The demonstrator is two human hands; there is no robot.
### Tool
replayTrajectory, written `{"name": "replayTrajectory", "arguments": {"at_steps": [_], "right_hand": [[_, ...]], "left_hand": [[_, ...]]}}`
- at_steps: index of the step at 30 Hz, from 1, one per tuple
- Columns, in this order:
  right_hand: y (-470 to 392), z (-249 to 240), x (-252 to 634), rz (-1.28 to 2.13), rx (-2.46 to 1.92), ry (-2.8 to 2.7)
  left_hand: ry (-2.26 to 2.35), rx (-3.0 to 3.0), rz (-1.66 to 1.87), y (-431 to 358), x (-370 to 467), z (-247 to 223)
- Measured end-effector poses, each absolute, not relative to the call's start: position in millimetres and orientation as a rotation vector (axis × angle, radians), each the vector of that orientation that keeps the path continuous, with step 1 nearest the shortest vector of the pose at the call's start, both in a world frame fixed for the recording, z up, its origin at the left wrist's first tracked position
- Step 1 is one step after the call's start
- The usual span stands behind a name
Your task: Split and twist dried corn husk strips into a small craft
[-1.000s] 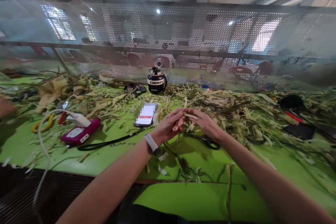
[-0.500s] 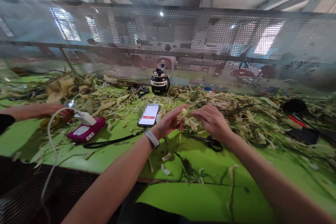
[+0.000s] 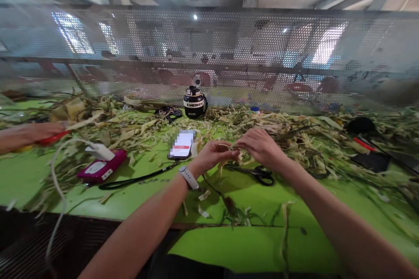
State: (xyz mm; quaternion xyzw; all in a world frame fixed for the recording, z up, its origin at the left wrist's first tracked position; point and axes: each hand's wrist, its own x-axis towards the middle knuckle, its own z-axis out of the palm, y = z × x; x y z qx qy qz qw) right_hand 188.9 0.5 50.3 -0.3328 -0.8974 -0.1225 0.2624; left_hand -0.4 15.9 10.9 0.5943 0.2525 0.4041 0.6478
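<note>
Husk strip [image 3: 221, 171] dangles lengthwise below the pinching fingers of the left hand [image 3: 212, 156], the right hand [image 3: 261, 146] bunched just beside, its grip unclear.

A bright green table [image 3: 131, 205] carries a deep litter of pale, curling leaf strips [image 3: 294, 136], thickest along its far side. Among and in front of them rest a dark bottle [image 3: 194, 107], a lit phone [image 3: 182, 144] and a magenta box [image 3: 102, 170] — a black strap [image 3: 134, 179] lies beside the box, black-handled scissors [image 3: 258, 172] farther right.
</note>
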Motion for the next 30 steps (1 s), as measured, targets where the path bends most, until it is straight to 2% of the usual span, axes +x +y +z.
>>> {"name": "replayTrajectory", "arguments": {"at_steps": [7, 12, 16, 23, 30], "right_hand": [[2, 51, 188, 0.237, -0.917, -2.24], [7, 49, 196, 0.514, -1.01, -2.124], [12, 45, 200, 0.647, -1.013, -2.122], [14, 37, 195, 0.792, -1.091, -2.089], [3, 46, 185, 0.839, -1.005, -1.979]], "left_hand": [[0.602, 1.393, 0.906, 13, 0, 12], [0.537, 1.298, 1.062, 17, -2, 10], [0.551, 1.379, 1.084, 17, -3, 11], [0.49, 1.413, 0.853, 9, -1, 13], [0.659, 1.509, 0.9, 16, 5, 7]]}}
